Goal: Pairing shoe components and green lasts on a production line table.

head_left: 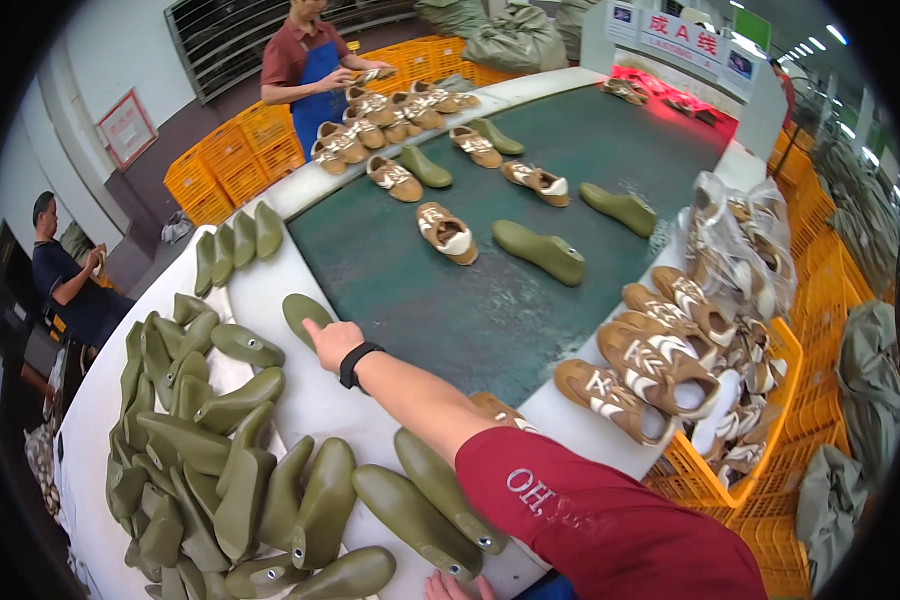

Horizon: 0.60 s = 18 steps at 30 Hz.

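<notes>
My right arm, in a red sleeve with a black wristband, reaches across to the left. My right hand (336, 343) is closed around the end of a green shoe last (300, 312) at the inner edge of the white worktop. Only the fingers of my left hand (456, 588) show at the bottom edge, apart and with nothing visible in them. Just above those fingers lie two large green lasts (410, 510). A heap of similar lasts (200, 440) covers the worktop to the left. Several more lasts (240, 245) stand in a row beyond my right hand.
A dark green conveyor belt (390, 310) carries brown sneakers (446, 232) and loose lasts (538, 252). More sneakers (655, 365) sit on the right ledge, beside a filled orange crate (705, 470). Across the belt a person in a blue apron (318, 85) handles a shoe; another person (65, 270) stands far left.
</notes>
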Each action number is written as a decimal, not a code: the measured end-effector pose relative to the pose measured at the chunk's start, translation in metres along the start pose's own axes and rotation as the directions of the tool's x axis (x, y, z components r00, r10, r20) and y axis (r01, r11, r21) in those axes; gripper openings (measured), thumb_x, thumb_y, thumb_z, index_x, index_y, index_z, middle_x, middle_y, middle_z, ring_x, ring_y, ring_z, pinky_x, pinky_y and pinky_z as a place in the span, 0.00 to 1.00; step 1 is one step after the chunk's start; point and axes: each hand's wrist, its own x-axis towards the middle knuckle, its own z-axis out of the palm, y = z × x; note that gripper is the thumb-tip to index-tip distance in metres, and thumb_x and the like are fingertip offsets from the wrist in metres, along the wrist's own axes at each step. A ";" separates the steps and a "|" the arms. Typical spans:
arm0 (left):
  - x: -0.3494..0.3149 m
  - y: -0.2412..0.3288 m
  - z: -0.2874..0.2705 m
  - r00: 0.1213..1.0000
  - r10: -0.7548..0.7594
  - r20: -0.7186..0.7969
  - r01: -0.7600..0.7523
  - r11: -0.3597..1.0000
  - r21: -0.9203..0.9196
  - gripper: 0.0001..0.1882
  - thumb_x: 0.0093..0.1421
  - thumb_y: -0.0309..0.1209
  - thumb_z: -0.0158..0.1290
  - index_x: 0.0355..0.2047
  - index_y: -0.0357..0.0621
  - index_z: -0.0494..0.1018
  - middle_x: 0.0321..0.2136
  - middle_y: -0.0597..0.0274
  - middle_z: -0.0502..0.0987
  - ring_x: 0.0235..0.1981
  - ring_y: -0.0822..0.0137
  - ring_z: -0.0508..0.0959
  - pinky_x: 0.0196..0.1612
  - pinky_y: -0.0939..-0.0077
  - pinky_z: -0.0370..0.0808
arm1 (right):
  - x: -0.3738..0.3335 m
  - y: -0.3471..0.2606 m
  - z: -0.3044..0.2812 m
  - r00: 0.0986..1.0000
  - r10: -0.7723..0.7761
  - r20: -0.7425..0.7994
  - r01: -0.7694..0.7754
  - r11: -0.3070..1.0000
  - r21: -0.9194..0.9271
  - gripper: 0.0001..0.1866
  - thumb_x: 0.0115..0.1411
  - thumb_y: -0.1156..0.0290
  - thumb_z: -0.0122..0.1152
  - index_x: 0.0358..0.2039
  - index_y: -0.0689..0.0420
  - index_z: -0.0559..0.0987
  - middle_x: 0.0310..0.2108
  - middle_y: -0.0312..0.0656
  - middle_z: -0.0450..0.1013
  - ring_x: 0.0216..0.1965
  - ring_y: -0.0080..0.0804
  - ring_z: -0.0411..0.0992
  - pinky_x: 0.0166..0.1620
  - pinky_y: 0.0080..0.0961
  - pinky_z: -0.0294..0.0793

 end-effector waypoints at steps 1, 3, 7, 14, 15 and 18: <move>0.000 0.000 0.000 1.000 0.013 0.003 -0.013 1.000 -0.009 0.30 0.53 0.40 0.56 0.50 0.33 0.65 0.50 0.41 0.67 0.52 0.40 0.65 0.56 0.49 0.61 | -0.008 0.013 -0.004 1.000 -0.015 -0.018 0.015 0.999 -0.051 0.34 0.53 0.72 0.49 0.63 0.53 0.56 0.32 0.46 0.76 0.34 0.41 0.76 0.37 0.37 0.74; 0.000 -0.002 -0.001 0.999 0.046 -0.028 -0.046 0.999 -0.001 0.30 0.54 0.41 0.55 0.51 0.33 0.65 0.50 0.41 0.67 0.52 0.41 0.65 0.56 0.49 0.61 | -0.033 0.044 -0.016 1.000 0.019 0.018 -0.020 1.000 0.025 0.34 0.54 0.73 0.47 0.63 0.55 0.55 0.36 0.51 0.76 0.38 0.45 0.75 0.40 0.39 0.74; 0.000 -0.007 0.005 0.995 0.071 -0.071 -0.073 0.997 -0.025 0.30 0.54 0.41 0.54 0.52 0.34 0.64 0.50 0.41 0.67 0.52 0.41 0.65 0.56 0.50 0.61 | -0.098 0.114 -0.014 0.968 0.121 0.222 -0.140 0.988 0.070 0.37 0.51 0.70 0.50 0.63 0.55 0.51 0.39 0.60 0.73 0.43 0.53 0.73 0.45 0.42 0.72; 0.004 -0.005 0.004 1.000 0.028 -0.001 -0.028 0.999 -0.030 0.25 0.50 0.38 0.55 0.45 0.36 0.67 0.48 0.45 0.68 0.53 0.43 0.64 0.56 0.48 0.59 | -0.146 0.145 -0.036 0.884 0.122 0.451 -0.285 0.906 0.314 0.54 0.42 0.69 0.71 0.62 0.63 0.44 0.24 0.47 0.74 0.22 0.34 0.73 0.26 0.29 0.73; 0.003 -0.005 0.005 1.000 0.005 -0.007 -0.005 1.000 -0.021 0.25 0.50 0.38 0.55 0.45 0.36 0.67 0.48 0.45 0.68 0.53 0.43 0.64 0.56 0.48 0.59 | -0.148 0.144 -0.034 0.879 0.145 0.454 -0.313 0.894 0.321 0.52 0.43 0.70 0.70 0.62 0.63 0.45 0.24 0.48 0.74 0.23 0.34 0.74 0.26 0.28 0.73; 0.003 -0.005 0.006 1.000 0.015 -0.013 -0.015 1.000 -0.013 0.25 0.50 0.37 0.56 0.46 0.38 0.67 0.49 0.46 0.68 0.54 0.45 0.65 0.57 0.49 0.58 | -0.148 0.144 -0.037 0.884 0.125 0.451 -0.291 0.901 0.321 0.49 0.44 0.71 0.70 0.60 0.62 0.48 0.25 0.47 0.75 0.23 0.33 0.74 0.26 0.27 0.75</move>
